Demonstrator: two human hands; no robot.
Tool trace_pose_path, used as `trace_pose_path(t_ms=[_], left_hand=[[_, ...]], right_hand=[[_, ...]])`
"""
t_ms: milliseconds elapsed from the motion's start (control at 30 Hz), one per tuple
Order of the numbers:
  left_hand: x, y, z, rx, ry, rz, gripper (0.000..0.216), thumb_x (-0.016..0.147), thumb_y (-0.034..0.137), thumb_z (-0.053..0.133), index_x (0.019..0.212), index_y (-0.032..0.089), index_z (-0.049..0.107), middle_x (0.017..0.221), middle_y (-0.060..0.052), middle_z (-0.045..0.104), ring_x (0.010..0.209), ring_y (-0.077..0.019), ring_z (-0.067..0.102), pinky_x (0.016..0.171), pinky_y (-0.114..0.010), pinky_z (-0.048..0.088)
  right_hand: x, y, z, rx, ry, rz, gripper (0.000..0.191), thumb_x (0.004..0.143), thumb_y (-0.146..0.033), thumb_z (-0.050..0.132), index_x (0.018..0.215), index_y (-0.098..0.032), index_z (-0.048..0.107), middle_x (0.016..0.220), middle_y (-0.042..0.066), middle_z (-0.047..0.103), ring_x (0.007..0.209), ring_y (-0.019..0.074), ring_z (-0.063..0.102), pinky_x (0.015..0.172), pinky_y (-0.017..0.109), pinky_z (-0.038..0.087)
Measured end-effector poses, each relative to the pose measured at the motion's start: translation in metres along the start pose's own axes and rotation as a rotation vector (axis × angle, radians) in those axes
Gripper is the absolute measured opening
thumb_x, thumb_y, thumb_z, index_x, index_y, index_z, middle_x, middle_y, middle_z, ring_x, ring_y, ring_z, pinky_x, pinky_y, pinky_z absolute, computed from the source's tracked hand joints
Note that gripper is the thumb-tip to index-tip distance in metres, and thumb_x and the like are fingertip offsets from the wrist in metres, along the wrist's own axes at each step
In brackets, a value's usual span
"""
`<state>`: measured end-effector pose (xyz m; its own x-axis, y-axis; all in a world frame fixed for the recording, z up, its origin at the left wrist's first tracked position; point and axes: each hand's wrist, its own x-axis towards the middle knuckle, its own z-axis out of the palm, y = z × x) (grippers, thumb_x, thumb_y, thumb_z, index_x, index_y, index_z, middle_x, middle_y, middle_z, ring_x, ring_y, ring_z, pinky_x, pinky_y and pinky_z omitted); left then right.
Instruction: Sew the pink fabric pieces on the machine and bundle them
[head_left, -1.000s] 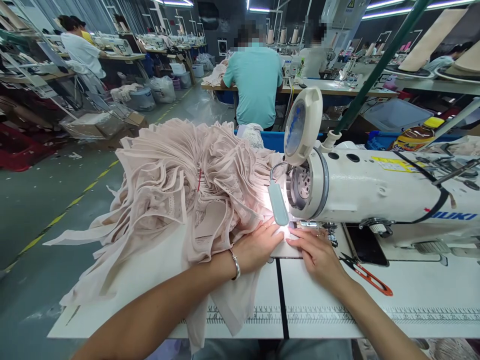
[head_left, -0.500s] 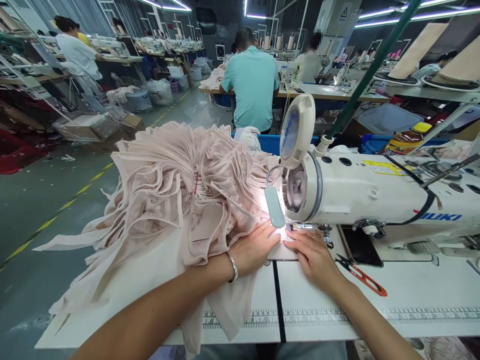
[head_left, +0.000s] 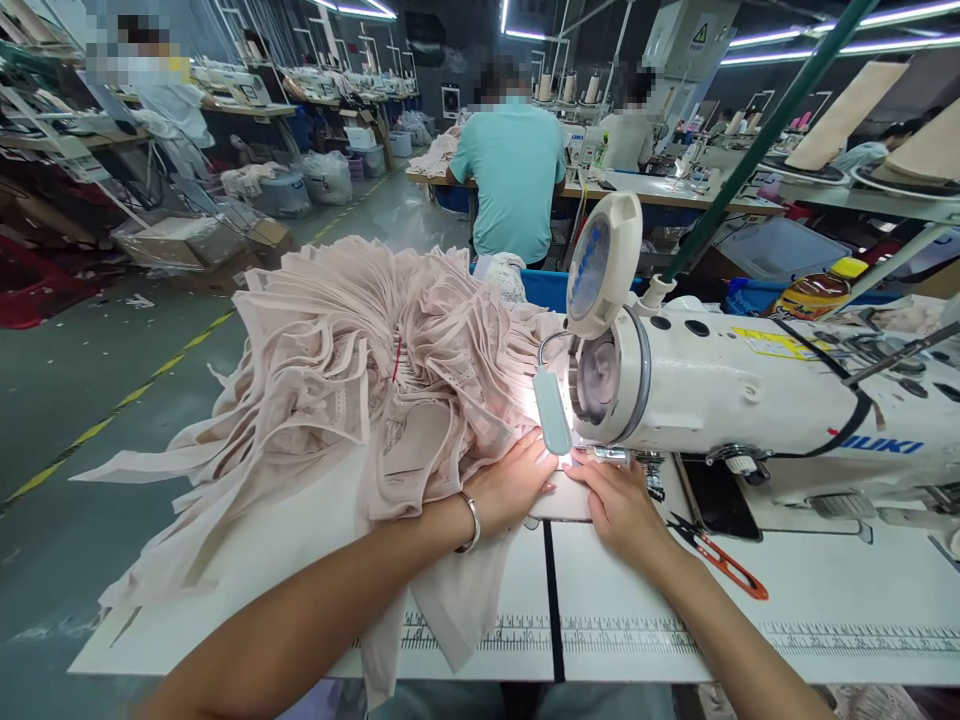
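Note:
A big heap of pale pink fabric pieces (head_left: 352, 370) lies on the white sewing table (head_left: 825, 590), left of a white sewing machine (head_left: 750, 390). My left hand (head_left: 510, 485) rests flat, fingers stretched out, on the pink fabric right at the lit needle area; a silver bangle sits on its wrist. My right hand (head_left: 619, 505) lies flat beside it, fingers extended, pressing a small pale fabric piece (head_left: 559, 505) under the machine head. A small lamp (head_left: 551, 410) shines on both hands. The needle itself is hidden by the glare.
Red-handled thread snips (head_left: 720, 560) lie on the table right of my right hand. A printed ruler (head_left: 675, 635) runs along the table's front edge. A person in a teal shirt (head_left: 514, 180) sits at another table behind; more workstations, boxes and bags fill the floor at left.
Both hands have crept slightly forward toward the needle with the fabric. The view has shifted a little; the fabric heap stays in place.

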<state>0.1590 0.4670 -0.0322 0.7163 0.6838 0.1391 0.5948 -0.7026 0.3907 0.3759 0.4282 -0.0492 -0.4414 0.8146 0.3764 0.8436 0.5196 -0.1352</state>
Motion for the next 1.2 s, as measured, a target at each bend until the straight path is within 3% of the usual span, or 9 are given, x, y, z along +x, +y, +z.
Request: trace_pose_path(t_ms=[267,500,600,700,867,967,1200], left_hand=[[0.009,0.001,-0.010,-0.076,0.000,-0.057,0.019,0.096,0.021,0.056,0.114,0.018,0.053,0.120,-0.009,0.054,0.124,-0.0272,0.045,0.100,-0.041,0.045],[0.013,0.002,-0.017,-0.135,0.010,-0.103,0.021,0.096,0.022,0.055,0.116,0.018,0.054,0.121,-0.008,0.057,0.124,-0.0258,0.046,0.105,-0.039,0.042],[0.014,0.005,-0.017,-0.093,0.021,-0.194,0.024,0.096,0.023,0.053,0.120,0.019,0.053,0.125,-0.007,0.056,0.121,-0.0242,0.050,0.100,-0.035,0.045],[0.012,0.009,-0.010,0.091,0.108,-0.251,0.022,0.098,0.022,0.047,0.119,0.019,0.053,0.126,-0.010,0.056,0.111,-0.0231,0.056,0.085,-0.032,0.049],[0.005,0.013,-0.001,0.411,0.104,0.032,0.025,0.097,0.008,0.035,0.092,0.013,0.059,0.096,-0.011,0.063,0.096,-0.0233,0.059,0.087,-0.035,0.046],[0.006,0.013,-0.006,0.489,0.067,0.079,0.028,0.096,0.005,0.033,0.088,0.011,0.059,0.087,-0.012,0.062,0.088,-0.0235,0.060,0.089,-0.039,0.045],[0.020,0.001,-0.013,0.222,0.000,-0.100,0.016,0.097,0.022,0.045,0.106,0.015,0.056,0.114,-0.008,0.065,0.122,-0.0225,0.053,0.114,-0.039,0.031]], right_hand=[[0.000,0.007,0.007,-0.026,-0.040,0.008,0.053,0.082,-0.004,0.035,0.122,-0.025,0.063,0.117,0.006,0.070,0.103,0.0236,0.065,0.092,0.042,0.049],[0.003,0.006,0.005,-0.064,-0.294,0.166,0.060,0.085,-0.003,0.029,0.133,-0.023,0.058,0.130,0.009,0.064,0.109,0.0240,0.062,0.099,0.044,0.043],[0.006,0.003,0.002,-0.049,-0.338,0.200,0.059,0.086,-0.002,0.028,0.134,-0.020,0.057,0.128,0.010,0.065,0.110,0.0244,0.061,0.102,0.046,0.038],[0.012,-0.002,-0.002,-0.096,-0.351,0.252,0.055,0.087,-0.004,0.032,0.135,-0.018,0.056,0.119,0.012,0.068,0.106,0.0250,0.061,0.101,0.045,0.036],[0.027,-0.005,-0.005,-0.226,-0.465,0.379,0.045,0.092,-0.011,0.034,0.127,-0.020,0.061,0.097,0.009,0.072,0.089,0.0246,0.062,0.092,0.042,0.038],[0.031,-0.005,-0.007,-0.253,-0.469,0.376,0.041,0.093,-0.011,0.036,0.118,-0.022,0.065,0.099,0.008,0.072,0.093,0.0242,0.062,0.088,0.037,0.038],[0.032,-0.022,-0.014,-0.382,-0.460,0.325,0.047,0.084,0.002,0.036,0.113,-0.022,0.066,0.075,0.007,0.063,0.072,0.0220,0.059,0.076,0.035,0.038]])
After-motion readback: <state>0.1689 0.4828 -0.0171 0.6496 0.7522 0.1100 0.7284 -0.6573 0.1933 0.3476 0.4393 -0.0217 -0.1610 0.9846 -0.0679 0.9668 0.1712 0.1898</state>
